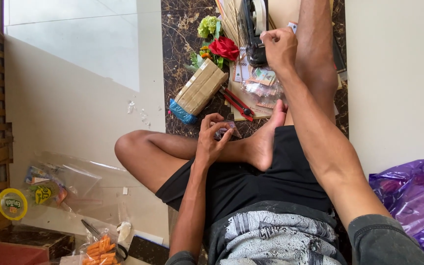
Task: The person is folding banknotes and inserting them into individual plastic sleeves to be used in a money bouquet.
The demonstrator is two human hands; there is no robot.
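The left hand (pixel 212 140) was held near the lap, its grip pinched shut on a small folded item (pixel 224 130), possibly wrapped in clear film; the view was too poor to be sure. The right hand (pixel 279 48) was stretched far out, fingers closed on tape at the black tape dispenser (pixel 252 34) on the dark floor (pixel 180 34). The tape could be torn crooked or stuck to itself, since only one hand was steadying it.

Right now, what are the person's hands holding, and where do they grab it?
The left hand pinches a small clear-wrapped piece by its edge with the fingertips. The right hand pulls a strip from the black tape dispenser, gripping the end.
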